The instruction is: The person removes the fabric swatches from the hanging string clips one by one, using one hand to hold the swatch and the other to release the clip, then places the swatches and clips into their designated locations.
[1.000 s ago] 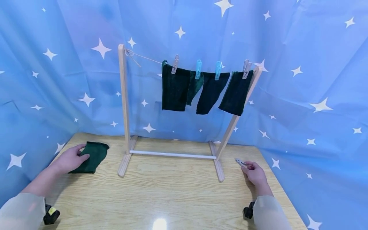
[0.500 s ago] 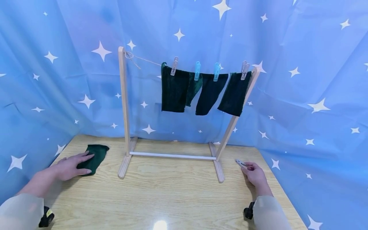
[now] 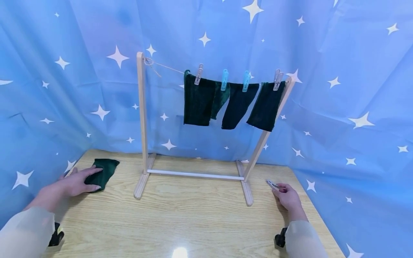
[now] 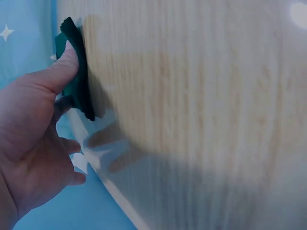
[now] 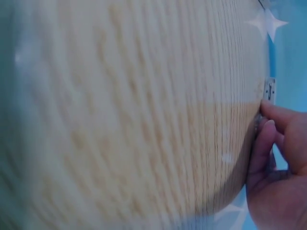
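Observation:
My left hand (image 3: 74, 182) is at a dark green piece of cloth (image 3: 107, 170) on the table's left side. In the left wrist view, the thumb (image 4: 67, 67) lies against the cloth (image 4: 80, 84), which bends up around its tip; a finger shows behind the lower end, and the other fingers are spread apart. Over at the right, my right hand (image 3: 288, 199) pinches a pale clothespin (image 3: 272, 184) between thumb and fingers, low over the table. The right wrist view shows the clothespin's end (image 5: 270, 88) sticking out past the fingertips.
A wooden drying rack (image 3: 142, 111) stands mid-table, a string (image 3: 169, 67) tied across its top. Several dark green cloths (image 3: 198, 102) hang there from grey clothespins (image 3: 198, 74) and blue clothespins (image 3: 224, 79). A blue star-printed curtain (image 3: 326, 107) surrounds the wooden table (image 3: 193, 222).
My left hand has shifted its hold on the cloth, its fingers now reaching further over it and less of the cloth showing. The right hand keeps the clothespin in the same spot.

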### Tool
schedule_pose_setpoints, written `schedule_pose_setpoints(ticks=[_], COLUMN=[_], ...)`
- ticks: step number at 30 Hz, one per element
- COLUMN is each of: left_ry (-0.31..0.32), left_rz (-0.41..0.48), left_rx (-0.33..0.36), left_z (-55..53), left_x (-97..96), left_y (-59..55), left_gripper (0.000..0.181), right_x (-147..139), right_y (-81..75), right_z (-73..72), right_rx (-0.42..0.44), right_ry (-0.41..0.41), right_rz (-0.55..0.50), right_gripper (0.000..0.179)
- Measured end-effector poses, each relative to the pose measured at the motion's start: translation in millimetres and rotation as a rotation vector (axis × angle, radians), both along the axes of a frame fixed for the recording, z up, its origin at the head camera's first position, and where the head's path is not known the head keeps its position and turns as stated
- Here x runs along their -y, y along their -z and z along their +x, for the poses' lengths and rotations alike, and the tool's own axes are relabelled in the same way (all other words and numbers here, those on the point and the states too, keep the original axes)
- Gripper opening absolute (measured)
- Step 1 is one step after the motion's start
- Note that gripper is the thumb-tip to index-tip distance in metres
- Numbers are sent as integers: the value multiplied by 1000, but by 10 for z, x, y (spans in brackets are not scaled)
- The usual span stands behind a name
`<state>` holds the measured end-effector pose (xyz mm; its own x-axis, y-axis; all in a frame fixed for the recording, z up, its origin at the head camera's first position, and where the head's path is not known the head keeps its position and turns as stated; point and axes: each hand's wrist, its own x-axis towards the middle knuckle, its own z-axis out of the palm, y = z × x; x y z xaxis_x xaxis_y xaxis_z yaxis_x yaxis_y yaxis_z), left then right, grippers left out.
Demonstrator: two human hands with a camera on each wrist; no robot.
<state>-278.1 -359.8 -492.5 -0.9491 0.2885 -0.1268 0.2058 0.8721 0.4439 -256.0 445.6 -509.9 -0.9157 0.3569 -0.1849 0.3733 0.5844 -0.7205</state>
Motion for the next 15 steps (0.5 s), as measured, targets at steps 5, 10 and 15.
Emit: schedule_pose_setpoints(ticks=[5,10,15], left_ry=[-18,25,63], left_rz=[72,117,62], left_rx=[-23,-35,-11], left_z=[17,-41,-106], left_x=[-5,-101,-136], left_y=[54,73,52], left_gripper=[80,71,72], right_x=[-34,-49,-40], right_y=[1,6,15], right_z=[-1,-3,4], right_rx=[-3,0,11], right_ry=[-13,-12,-6], right_rz=[-3,-20,-22], right_gripper=[53,54,55])
